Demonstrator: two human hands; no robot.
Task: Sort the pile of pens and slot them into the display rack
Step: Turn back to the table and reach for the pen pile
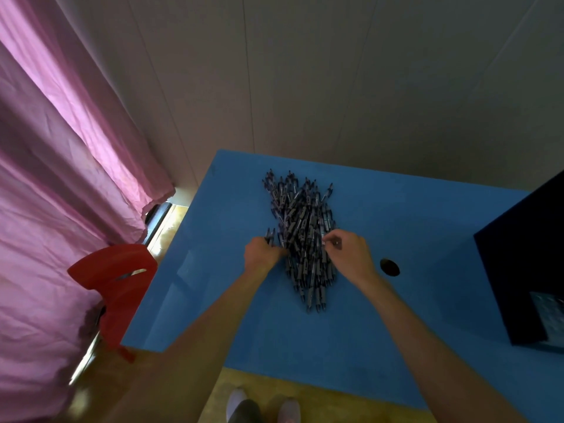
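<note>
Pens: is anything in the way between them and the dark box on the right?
Nothing visible is. Between the pens and the dark box lies only bare blue table, with a small round hole in it. Both hands are already at the pile: left hand, right hand.

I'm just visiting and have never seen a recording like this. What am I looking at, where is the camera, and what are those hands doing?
There is no machine here: a person wears a camera on the head, looking down at their own arms. On the blue table lies a pile of pens. The left hand grips a few pens at the pile's edge; the right hand pinches at pens on the other side. The dark box at the right may be the display rack. A red chair and a pink curtain stand to the left.
</note>
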